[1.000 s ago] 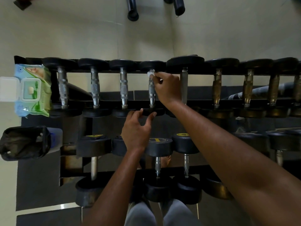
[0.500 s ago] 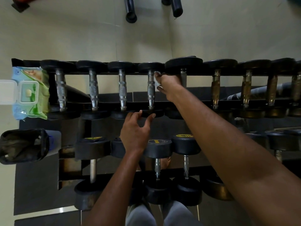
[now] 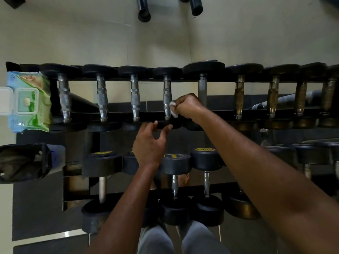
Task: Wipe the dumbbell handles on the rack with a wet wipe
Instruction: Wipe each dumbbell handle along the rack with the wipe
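Note:
A black rack (image 3: 117,114) carries a top row of dumbbells with chrome and brassy handles. My right hand (image 3: 186,106) grips a white wet wipe (image 3: 173,109) against the lower part of the fourth chrome handle (image 3: 167,92). Below it, my left hand (image 3: 149,143) has its fingertips on the near black head (image 3: 166,124) of that same dumbbell, fingers spread and lightly curved. A lower row of dumbbells (image 3: 175,164) sits beneath both arms.
A pack of wet wipes (image 3: 27,101) with its lid flipped open lies on the rack's left end. Under it is a dark bag (image 3: 23,162). Two black tube ends (image 3: 144,14) hang by the wall above. My grey-trousered knees (image 3: 183,239) are at the bottom.
My right hand slid with the wipe from the far top end of the fourth handle down toward its near end. My left hand has stayed on the dumbbell's near head.

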A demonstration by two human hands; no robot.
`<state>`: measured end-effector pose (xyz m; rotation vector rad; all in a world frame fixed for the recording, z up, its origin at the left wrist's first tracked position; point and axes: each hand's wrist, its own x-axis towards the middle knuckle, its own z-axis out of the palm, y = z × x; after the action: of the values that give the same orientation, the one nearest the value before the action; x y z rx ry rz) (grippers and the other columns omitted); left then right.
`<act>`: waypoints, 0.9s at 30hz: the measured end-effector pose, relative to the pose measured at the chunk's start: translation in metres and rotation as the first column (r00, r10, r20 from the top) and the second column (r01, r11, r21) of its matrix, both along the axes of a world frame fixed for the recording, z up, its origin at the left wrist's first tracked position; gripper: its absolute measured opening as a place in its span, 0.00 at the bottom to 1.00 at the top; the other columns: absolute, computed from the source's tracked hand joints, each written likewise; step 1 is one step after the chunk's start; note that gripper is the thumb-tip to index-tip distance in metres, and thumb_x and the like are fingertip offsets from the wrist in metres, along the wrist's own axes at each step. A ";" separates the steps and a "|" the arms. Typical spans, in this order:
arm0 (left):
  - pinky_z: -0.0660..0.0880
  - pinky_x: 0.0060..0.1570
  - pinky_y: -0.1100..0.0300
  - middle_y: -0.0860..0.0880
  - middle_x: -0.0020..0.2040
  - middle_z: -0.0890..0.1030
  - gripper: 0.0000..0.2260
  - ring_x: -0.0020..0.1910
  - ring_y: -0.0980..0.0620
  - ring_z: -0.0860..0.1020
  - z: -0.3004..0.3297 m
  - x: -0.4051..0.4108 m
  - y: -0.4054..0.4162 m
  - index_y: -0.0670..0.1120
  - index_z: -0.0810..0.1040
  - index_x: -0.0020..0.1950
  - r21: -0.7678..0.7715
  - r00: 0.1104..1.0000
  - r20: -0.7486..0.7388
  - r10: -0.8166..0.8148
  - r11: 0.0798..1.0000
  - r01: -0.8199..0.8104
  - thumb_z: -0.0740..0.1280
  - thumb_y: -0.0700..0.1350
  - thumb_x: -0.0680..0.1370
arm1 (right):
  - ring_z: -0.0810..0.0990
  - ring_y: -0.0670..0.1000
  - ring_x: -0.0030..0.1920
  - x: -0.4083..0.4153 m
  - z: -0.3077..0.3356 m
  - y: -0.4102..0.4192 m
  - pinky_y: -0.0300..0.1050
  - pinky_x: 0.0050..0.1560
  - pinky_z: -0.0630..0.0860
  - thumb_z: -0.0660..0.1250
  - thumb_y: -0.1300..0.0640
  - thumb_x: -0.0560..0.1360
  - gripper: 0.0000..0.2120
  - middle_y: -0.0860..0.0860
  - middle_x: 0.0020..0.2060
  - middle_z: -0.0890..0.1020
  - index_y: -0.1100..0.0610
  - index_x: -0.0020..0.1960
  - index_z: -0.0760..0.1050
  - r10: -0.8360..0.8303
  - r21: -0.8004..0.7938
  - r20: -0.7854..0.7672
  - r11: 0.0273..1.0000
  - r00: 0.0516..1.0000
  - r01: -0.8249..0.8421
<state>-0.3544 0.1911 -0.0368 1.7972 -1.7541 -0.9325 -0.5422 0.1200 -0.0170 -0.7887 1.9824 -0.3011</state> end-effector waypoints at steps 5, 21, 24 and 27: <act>0.68 0.34 0.67 0.59 0.50 0.80 0.20 0.45 0.60 0.78 0.000 0.000 0.000 0.51 0.83 0.53 0.004 1.000 0.016 -0.003 1.000 0.003 0.74 0.67 0.76 | 0.85 0.46 0.42 0.018 0.000 0.017 0.46 0.46 0.84 0.80 0.51 0.75 0.06 0.47 0.41 0.86 0.52 0.47 0.87 0.028 -0.088 -0.202 0.995 0.979 -0.047; 0.81 0.49 0.55 0.59 0.53 0.83 0.27 0.54 0.59 0.82 -0.003 -0.010 0.022 0.60 0.78 0.70 0.131 0.970 -0.122 0.212 0.972 -0.196 0.70 0.73 0.76 | 0.88 0.58 0.48 0.013 0.046 -0.043 0.53 0.48 0.83 0.63 0.63 0.84 0.15 0.49 0.50 0.88 0.50 0.65 0.81 0.500 -0.023 -0.812 0.487 0.300 -0.873; 0.81 0.47 0.55 0.60 0.51 0.83 0.28 0.52 0.60 0.81 0.000 -0.009 0.021 0.61 0.78 0.69 0.150 0.969 -0.112 0.222 0.967 -0.204 0.70 0.74 0.75 | 0.87 0.59 0.47 0.018 0.051 -0.043 0.54 0.47 0.81 0.61 0.63 0.84 0.17 0.51 0.48 0.87 0.49 0.66 0.80 0.519 0.032 -0.813 0.490 0.262 -0.871; 0.79 0.45 0.56 0.60 0.51 0.82 0.28 0.52 0.59 0.81 0.003 -0.008 0.021 0.62 0.78 0.69 0.165 0.970 -0.109 0.218 0.966 -0.199 0.70 0.75 0.74 | 0.86 0.56 0.48 0.018 0.057 -0.047 0.51 0.49 0.79 0.64 0.57 0.85 0.14 0.49 0.50 0.88 0.47 0.67 0.83 0.572 0.043 -0.770 0.489 0.283 -0.871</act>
<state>-0.3629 0.2117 -0.0336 1.9285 -1.4174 -1.0910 -0.5239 0.0728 0.0398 -2.3293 1.9212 0.2602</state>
